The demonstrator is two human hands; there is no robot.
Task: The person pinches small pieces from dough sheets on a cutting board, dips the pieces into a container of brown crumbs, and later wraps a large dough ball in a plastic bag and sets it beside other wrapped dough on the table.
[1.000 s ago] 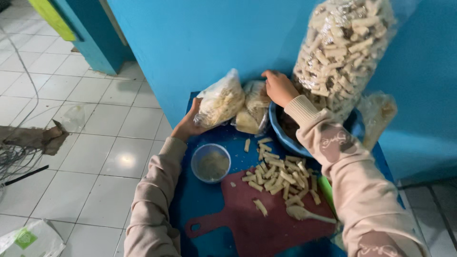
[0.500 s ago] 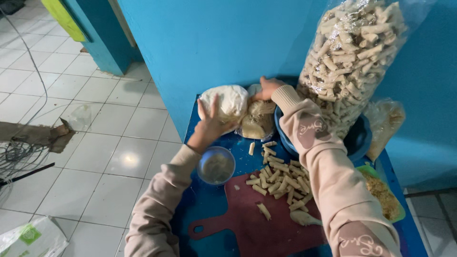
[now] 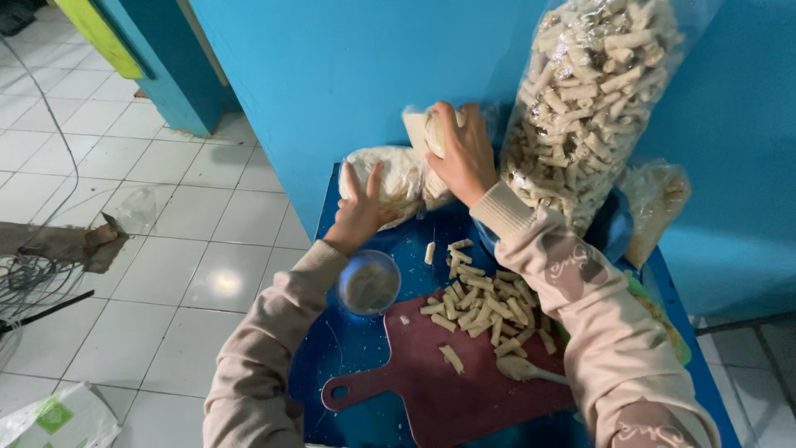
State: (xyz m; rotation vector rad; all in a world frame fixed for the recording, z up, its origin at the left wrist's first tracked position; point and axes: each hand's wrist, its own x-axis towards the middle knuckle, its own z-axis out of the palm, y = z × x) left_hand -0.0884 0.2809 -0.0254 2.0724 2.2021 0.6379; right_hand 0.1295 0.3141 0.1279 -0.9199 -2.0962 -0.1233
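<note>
My left hand (image 3: 362,207) presses with spread fingers against a small clear bag of pale dough pieces (image 3: 394,178) lying at the far edge of the blue table (image 3: 348,348). My right hand (image 3: 461,153) grips a second small bag (image 3: 423,129) and holds it up against the blue wall just above the first. A dark red cutting board (image 3: 439,390) lies nearer to me with several cut dough sticks (image 3: 481,303) piled on it.
A tall clear bag packed with dough sticks (image 3: 593,99) stands at the back right, with a blue bowl (image 3: 613,232) and another small bag (image 3: 655,203) beside it. A small round cup (image 3: 369,282) sits left of the board. White floor tiles, cables and a plastic bag (image 3: 58,415) lie to the left.
My right hand has lifted a small bag up against the wall. My left hand has shifted from under the bag to pressing flat on it. The view moved closer.
</note>
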